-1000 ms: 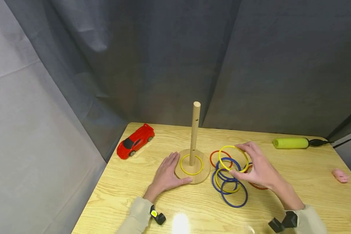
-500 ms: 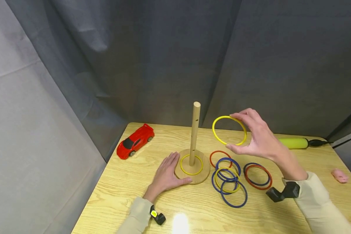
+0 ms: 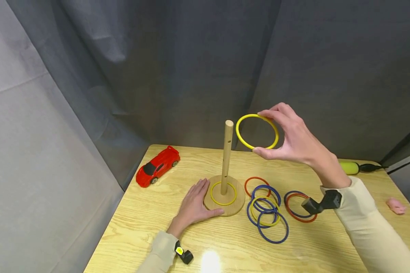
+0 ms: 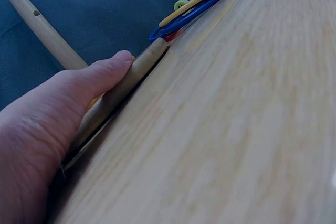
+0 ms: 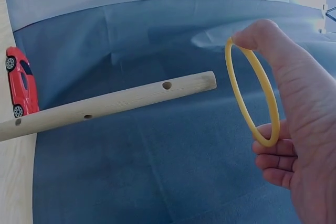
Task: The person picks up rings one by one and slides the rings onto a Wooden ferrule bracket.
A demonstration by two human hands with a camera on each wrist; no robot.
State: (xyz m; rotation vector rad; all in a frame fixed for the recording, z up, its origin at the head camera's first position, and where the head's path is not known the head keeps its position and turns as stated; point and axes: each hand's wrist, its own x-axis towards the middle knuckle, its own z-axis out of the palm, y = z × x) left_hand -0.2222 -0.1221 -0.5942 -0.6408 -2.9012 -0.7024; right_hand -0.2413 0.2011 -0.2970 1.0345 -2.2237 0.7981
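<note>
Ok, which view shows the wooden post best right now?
The head view: it shows the wooden post whole, from tip to round base. The right wrist view shows its tip closer but cuts off the lower end. The left wrist view cuts off its top, and the left hand hides its foot.

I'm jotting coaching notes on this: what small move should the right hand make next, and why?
Probably the right hand should ease the yellow ring it pinches slightly left, bringing its opening over the wooden peg: in the head view the ring is held just right of the peg's tip, not yet around it, while the left hand touches the round base.
</note>
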